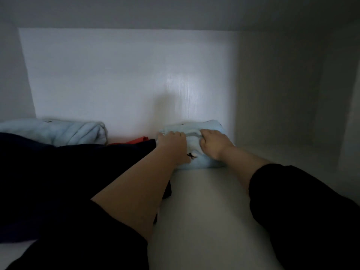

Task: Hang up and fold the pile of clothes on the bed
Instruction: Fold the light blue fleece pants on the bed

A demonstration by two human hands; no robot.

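Fingers of the left hand point(171, 140) and right hand point(213, 143) curl onto the folded pale-blue printed fleece garment point(200, 162), which lies deep on the white wardrobe shelf point(194, 211) by its back wall. This looks like the stowing step. Next comes letting go without disturbing the fold.

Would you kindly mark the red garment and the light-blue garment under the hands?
red garment point(137, 140): head view, its exposed edge.
light-blue garment point(202, 163): head view, front fold below the printed figure.

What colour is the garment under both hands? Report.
The garment is light blue, small dark print; head view.
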